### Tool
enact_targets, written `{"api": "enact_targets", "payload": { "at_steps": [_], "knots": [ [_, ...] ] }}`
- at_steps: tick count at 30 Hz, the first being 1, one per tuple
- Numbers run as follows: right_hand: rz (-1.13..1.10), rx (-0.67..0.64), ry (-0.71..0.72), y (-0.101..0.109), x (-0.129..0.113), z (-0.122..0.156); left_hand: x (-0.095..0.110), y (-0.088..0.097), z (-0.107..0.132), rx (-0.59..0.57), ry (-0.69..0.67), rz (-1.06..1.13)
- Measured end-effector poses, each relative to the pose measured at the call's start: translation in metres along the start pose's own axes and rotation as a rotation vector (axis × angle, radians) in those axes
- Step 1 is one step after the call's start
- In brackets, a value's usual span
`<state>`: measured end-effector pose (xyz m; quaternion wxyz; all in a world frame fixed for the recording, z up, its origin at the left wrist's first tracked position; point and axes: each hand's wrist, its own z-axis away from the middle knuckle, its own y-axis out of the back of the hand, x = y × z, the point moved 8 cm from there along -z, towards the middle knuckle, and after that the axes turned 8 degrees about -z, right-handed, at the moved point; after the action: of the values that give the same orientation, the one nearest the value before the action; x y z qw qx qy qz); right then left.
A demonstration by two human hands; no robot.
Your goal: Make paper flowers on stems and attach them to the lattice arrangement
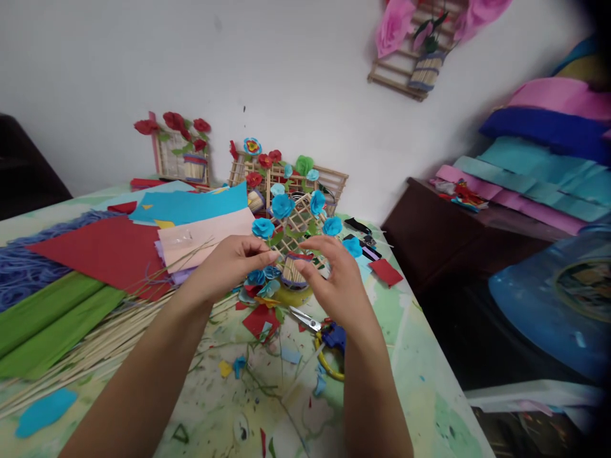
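A bamboo lattice [300,219] with blue paper flowers stands at the person's twelve o'clock on the counter [405,375], long axis upward, top tipping toward one o'clock. It sits just beyond the hands, between them. The left hand's [231,264] thumb and forefinger nearly meet; whether they pinch anything I can't tell. The right hand [340,283] curves, thumb and fingers apart.

What, if anything, the left hand [236,262] pinches is too small to tell. The right hand [338,281] partly hides the stick basket [292,270], its forearm [372,381] the scissors [333,337]. Pink flowers [395,27] on the far wall [286,63] are cut off above; green paper [55,321] runs out of view at left.
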<state>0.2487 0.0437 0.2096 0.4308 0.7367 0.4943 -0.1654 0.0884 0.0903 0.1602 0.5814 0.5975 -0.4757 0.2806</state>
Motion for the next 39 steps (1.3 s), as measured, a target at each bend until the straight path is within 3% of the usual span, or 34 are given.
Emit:
{"api": "enact_targets", "payload": {
  "at_steps": [4, 7, 15, 31, 39],
  "knots": [
    [-0.008, -0.165, -0.056, -0.034, 0.001, -0.006, 0.002, 0.001, 0.001, -0.005, -0.029, 0.022],
    [-0.042, -0.167, -0.147, -0.045, 0.011, -0.007, 0.000, 0.001, 0.001, -0.010, -0.038, 0.012],
    [-0.032, -0.047, -0.117, -0.035, 0.015, -0.005, -0.003, 0.004, -0.005, 0.014, -0.038, -0.067],
    [0.183, -0.055, 0.044, -0.041, -0.003, -0.003, -0.010, 0.007, -0.007, 0.057, 0.013, 0.046],
    [0.209, -0.038, 0.053, -0.043, -0.010, 0.001, -0.003, 0.012, -0.002, 0.125, -0.007, 0.060]
  ]
}}
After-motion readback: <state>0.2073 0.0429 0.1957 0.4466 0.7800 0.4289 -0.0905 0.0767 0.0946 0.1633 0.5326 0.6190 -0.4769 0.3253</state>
